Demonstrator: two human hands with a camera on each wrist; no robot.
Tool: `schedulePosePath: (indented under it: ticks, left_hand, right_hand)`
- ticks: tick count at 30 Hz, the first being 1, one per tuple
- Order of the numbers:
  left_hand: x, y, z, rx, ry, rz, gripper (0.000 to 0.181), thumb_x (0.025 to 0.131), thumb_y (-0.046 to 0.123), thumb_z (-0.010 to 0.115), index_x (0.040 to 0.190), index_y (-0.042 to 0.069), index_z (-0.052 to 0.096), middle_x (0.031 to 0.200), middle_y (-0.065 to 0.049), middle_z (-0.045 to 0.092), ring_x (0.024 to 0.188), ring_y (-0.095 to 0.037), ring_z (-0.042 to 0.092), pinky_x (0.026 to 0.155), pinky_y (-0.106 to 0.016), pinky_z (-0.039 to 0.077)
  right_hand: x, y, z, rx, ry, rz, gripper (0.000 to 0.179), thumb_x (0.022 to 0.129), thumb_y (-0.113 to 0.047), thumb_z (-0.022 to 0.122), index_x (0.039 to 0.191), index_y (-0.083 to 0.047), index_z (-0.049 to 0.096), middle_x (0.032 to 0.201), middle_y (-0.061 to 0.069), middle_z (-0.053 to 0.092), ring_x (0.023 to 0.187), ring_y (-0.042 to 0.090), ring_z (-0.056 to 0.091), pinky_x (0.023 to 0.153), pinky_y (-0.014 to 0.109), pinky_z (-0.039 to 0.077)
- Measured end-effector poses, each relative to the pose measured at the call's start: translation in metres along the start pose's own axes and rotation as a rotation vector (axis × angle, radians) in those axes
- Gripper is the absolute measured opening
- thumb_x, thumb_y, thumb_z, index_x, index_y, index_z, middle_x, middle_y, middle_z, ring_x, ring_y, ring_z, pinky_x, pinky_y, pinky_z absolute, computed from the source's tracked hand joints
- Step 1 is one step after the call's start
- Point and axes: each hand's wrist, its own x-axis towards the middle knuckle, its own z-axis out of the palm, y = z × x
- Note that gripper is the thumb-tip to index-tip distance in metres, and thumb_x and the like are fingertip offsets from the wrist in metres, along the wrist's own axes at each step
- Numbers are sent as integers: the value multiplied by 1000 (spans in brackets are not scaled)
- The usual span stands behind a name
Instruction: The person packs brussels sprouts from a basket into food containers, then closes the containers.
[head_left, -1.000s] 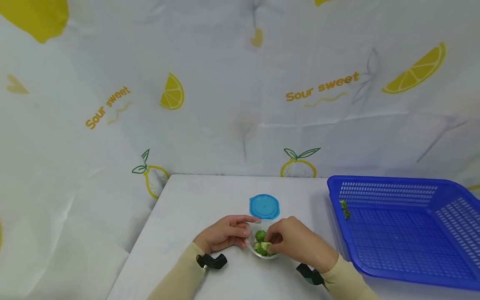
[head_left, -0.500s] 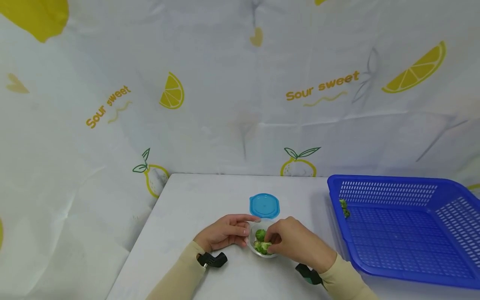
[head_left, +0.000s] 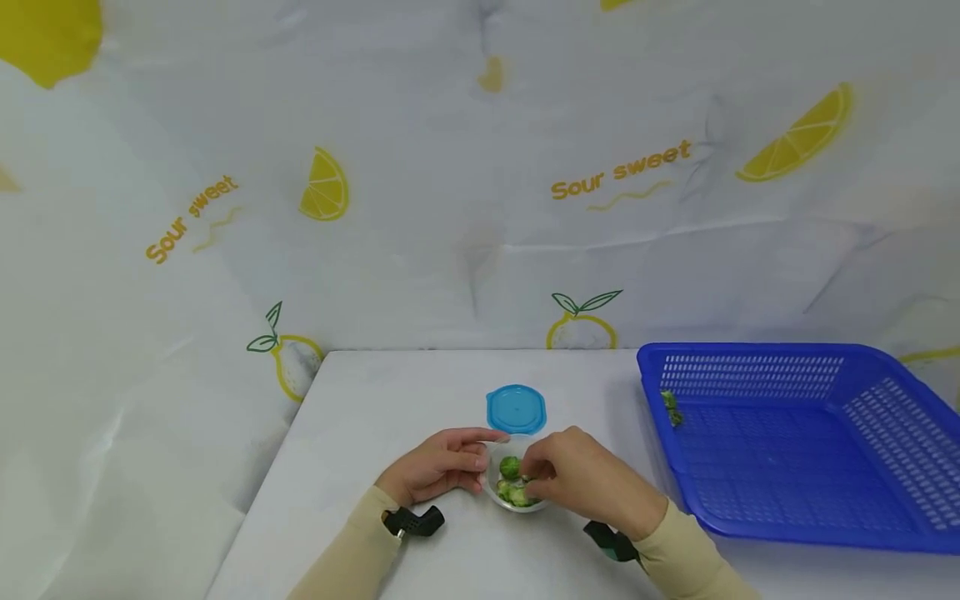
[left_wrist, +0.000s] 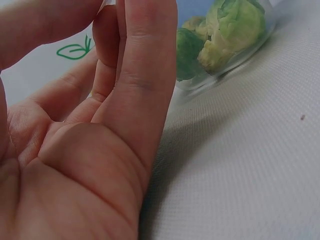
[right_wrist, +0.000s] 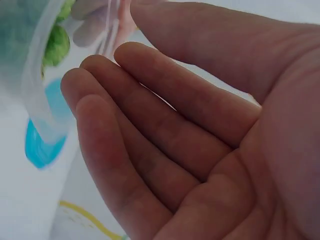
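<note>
In the head view, the left grip (head_left: pixel 442 467) holds the clear bowl (head_left: pixel 504 448) by its side, the index finger reaching along the far rim and the thumb against the near part of that side. The bowl stands on the white desk (head_left: pixel 397 400) between the two grips. The right grip (head_left: pixel 588 479) is over the bowl's right part, thumb and fingers bent downward and partly hiding the Brussels sprouts (head_left: pixel 510 467) inside. One round green sprout and some paler pieces show just left of its fingertips. Beyond both grips, just past the bowl, lies a blue lid (head_left: pixel 517 408). Right of the right grip stands a blue basket (head_left: pixel 780 458), with green pieces (head_left: pixel 671 408) by its left wall. A lemon-print cloth (head_left: pixel 420 208) hangs beyond the desk.

In the left wrist view, the left grip's fingers rise beside the bowl, some of them bent. Sprouts show to their right, and a small dark speck (left_wrist: pixel 302 118) lies farther right on the desk.

In the right wrist view, the right grip's fingers are loosely bent and the thumb is apart from them, nothing visible between. The bowl's wall, a sprout and the lid appear left of its fingers.
</note>
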Motion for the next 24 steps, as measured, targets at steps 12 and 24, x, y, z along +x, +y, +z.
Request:
schedulePosePath:
  ticks: [12,24]
  left_hand:
    - [-3,0,2,-7,-6,-7,54,109,7,60,162,5,48,99,1,65,87,-8,70,81,-23,65]
    - [-3,2,5,-19,-23,0,54,109,9,62,161,4,49,100,2,67,89,-8,70,82,-23,65]
  right_hand:
    - [-46,10,-93,-92,77,142,13,97,-22,81,110,-19,83,101,-11,79,91,4,70,79,27,62]
    - [-64,123,-158,-89,14,288,27,103,-32,75,122,-13,80,118,1,80,110,23,75,93,50,64]
